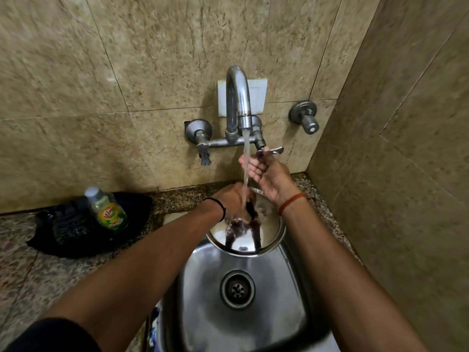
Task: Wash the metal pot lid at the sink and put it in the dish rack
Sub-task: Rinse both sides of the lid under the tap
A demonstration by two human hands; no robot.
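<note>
The round shiny metal pot lid (pixel 271 232) is held tilted over the far end of the steel sink (pixel 203 275), its inner side facing me. My left hand (pixel 233 199) grips its black knob (pixel 251 210) from the left. Water runs from the curved tap spout (pixel 237 92) past my hands and splashes on the lid. My right hand (pixel 266 171) is raised above the lid, its fingertips pinching the tap's right lever handle (pixel 272 150), the palm turned toward the stream.
A small dish-soap bottle (pixel 109 209) stands on a black bag (pixel 63 232) on the granite counter to the left. A second lever (pixel 204 152) and a wall valve (pixel 304 118) flank the tap. The drain (pixel 237 289) is uncovered. A tiled wall closes in on the right.
</note>
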